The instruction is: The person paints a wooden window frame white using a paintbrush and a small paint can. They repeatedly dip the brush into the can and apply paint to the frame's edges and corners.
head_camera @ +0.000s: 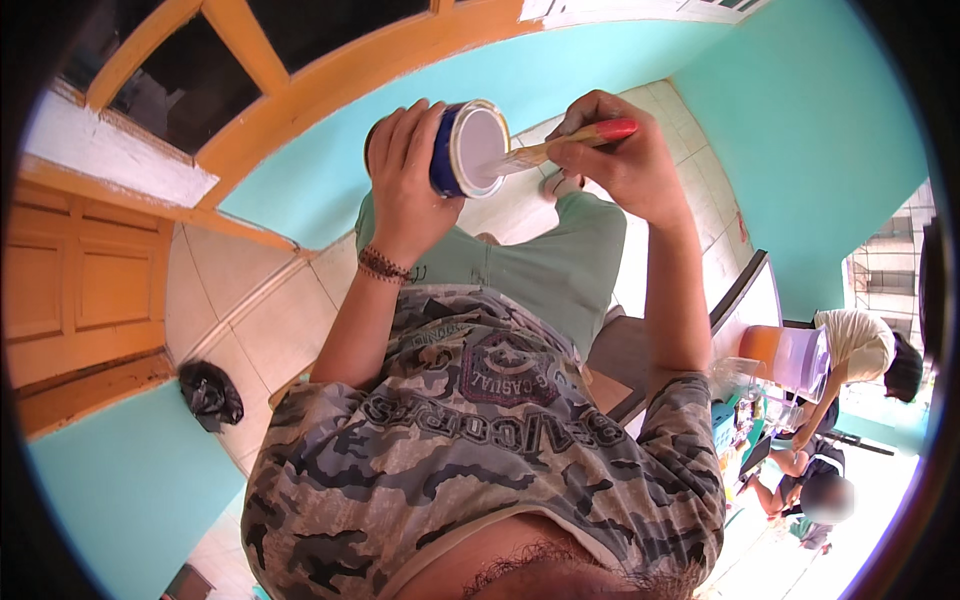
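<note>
My left hand grips a dark blue paint can around its side, tilted so its round mouth faces right. Pale greyish-white paint shows inside the rim. In my right hand is a paintbrush with a wooden handle tipped in red. Its whitened bristles reach over the can's lip; whether they touch the paint I cannot tell. Both hands are held out in front of my body, above my green trousers.
An orange wooden window frame with a white-smeared sill lies ahead, above a turquoise wall. A black plastic bag rests on the tiled floor by an orange door. Rightward, a drink dispenser stands near two people.
</note>
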{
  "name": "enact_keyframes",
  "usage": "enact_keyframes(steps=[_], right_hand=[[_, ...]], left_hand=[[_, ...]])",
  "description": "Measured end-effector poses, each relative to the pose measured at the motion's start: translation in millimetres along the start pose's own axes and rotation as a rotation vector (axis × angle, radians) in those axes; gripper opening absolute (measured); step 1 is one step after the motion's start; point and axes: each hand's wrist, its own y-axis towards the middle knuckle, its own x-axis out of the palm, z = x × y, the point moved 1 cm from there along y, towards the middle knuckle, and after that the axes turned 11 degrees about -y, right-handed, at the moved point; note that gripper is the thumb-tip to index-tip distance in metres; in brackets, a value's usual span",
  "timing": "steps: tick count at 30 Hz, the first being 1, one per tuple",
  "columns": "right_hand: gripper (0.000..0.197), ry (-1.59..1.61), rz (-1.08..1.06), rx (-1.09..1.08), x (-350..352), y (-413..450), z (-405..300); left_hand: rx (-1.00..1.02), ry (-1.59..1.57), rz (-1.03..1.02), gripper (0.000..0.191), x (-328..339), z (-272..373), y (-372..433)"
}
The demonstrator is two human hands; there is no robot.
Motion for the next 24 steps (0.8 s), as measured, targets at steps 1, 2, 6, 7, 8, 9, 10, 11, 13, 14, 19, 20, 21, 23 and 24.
enact_keyframes(steps=[1, 2, 6, 7, 8, 9, 10, 11, 13, 14, 19, 20, 21, 23, 24], right_hand=[[0.017, 0.056, 0.052, 0.006, -2, 1, 2], [0.017, 0.113, 0.103, 0.010, -3, 4, 8], [0.022, 0.434, 0.292, 0.058, 0, 6, 35], [0.025, 0.530, 0.342, 0.078, 2, 7, 41], [0.025, 0.615, 0.334, 0.121, 3, 6, 53], [0.026, 0.750, 0.376, 0.153, 6, 7, 66], [0.027, 0.882, 0.420, 0.186, 10, 7, 78], [0.028, 1.013, 0.464, 0.218, 13, 8, 92], [0.026, 1.222, 0.452, 0.220, 22, 10, 118], [0.025, 1.300, 0.447, 0.206, 26, 11, 125], [0.021, 1.450, 0.463, 0.172, 33, 13, 131], [0.022, 1.463, 0.444, 0.141, 33, 14, 135], [0.022, 1.466, 0.444, 0.132, 34, 14, 139], [0.024, 1.474, 0.444, 0.114, 35, 15, 145], [0.024, 1.471, 0.448, 0.112, 36, 16, 147]], left_hand=[[-0.006, -0.004, 0.002, 0.092, -1, 0, 1], [-0.029, 0.009, -0.002, 0.093, -2, -1, 2], [-0.154, -0.096, 0.037, 0.102, -2, 0, 3], [-0.194, -0.162, 0.048, 0.103, -2, -2, 3], [-0.236, -0.229, 0.059, 0.104, -1, -6, 1], [-0.275, -0.291, 0.069, 0.106, -1, -12, -1], [-0.246, -0.324, 0.064, 0.110, 0, -17, 0], [-0.264, -0.358, 0.058, 0.112, 2, -20, 0], [-0.303, -0.422, 0.037, 0.116, 5, -17, 1], [-0.316, -0.446, 0.033, 0.118, 6, -17, 0], [-0.382, -0.517, -0.036, 0.125, 21, -29, -9], [-0.365, -0.522, -0.041, 0.120, 25, -35, -10], [-0.379, -0.529, -0.075, 0.117, 27, -35, -9], [-0.405, -0.542, -0.144, 0.111, 32, -35, -5], [-0.392, -0.580, -0.148, 0.102, 36, -38, -4]])
